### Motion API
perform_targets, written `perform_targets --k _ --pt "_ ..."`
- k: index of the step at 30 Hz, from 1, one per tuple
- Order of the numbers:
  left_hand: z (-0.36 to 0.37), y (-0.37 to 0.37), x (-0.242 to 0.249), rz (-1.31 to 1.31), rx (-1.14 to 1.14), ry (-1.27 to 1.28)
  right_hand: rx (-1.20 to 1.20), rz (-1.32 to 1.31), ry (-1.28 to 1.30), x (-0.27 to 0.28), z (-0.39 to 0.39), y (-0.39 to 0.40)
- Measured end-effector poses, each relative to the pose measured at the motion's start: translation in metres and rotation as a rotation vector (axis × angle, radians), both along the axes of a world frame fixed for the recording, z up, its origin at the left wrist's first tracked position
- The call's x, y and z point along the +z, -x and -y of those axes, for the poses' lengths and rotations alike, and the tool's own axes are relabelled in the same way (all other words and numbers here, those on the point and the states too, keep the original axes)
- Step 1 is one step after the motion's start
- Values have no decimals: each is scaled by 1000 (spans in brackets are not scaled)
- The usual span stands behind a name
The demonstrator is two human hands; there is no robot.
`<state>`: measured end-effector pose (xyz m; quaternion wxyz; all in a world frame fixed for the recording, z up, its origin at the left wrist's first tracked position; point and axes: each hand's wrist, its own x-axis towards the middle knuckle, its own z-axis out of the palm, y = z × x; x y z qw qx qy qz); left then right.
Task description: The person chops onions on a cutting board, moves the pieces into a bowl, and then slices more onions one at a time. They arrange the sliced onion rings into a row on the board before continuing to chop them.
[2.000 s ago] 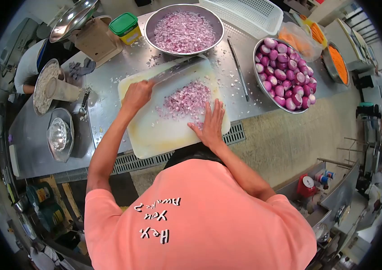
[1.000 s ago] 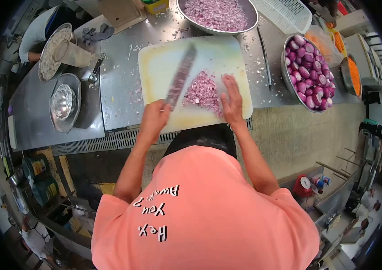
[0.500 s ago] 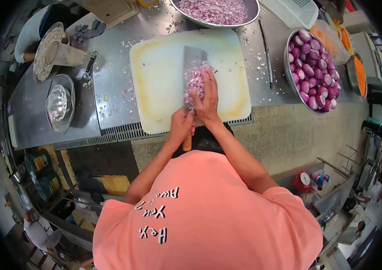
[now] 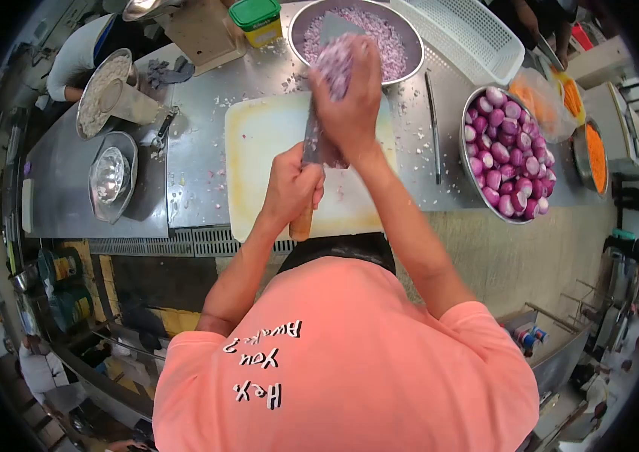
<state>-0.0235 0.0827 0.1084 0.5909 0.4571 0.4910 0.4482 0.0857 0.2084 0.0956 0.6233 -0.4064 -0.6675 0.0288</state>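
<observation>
My left hand (image 4: 289,184) is wrapped around the wooden handle of a cleaver (image 4: 301,224), its blade pointing away from me. Chopped red onion (image 4: 332,64) is heaped on the blade, and my right hand (image 4: 351,102) cups it from the right with the fingers close together. The load hangs over the near rim of a metal bowl (image 4: 419,60) that holds more chopped onion (image 4: 383,39). Below my hands lies a white cutting board (image 4: 263,162) with a few onion bits on it.
To the right stand a bowl of peeled red onions (image 4: 512,151), a thin dark rod (image 4: 432,128) and a white plastic basket (image 4: 478,45). At left are a metal bowl (image 4: 112,177), a peeler-like tool (image 4: 165,128) and a green-lidded tub (image 4: 259,22). Other people work at both far corners.
Both hands have moved forward from the board, lifting the cleaver and chopped onion to the bowl. The onion pile has left the board. The view has shifted forward.
</observation>
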Motion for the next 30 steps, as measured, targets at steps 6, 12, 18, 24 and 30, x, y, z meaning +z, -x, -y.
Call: perform_targets --k 6,12,18,24,30 --pt "0 1 5 12 58 60 -151 33 -15 -5 -156 -34" --pt "47 58 -12 -228 234 77 -115 -28 -32 3 -153 -101" --pt "50 135 -39 -963 164 -158 106 -45 403 -99 -44 -102" --pt "0 157 -100 -1287 -10 -458 108 526 411 -154 34 -52" --pt "9 93 -119 -1279 -291 -585 512 425 538 -134 134 -72"
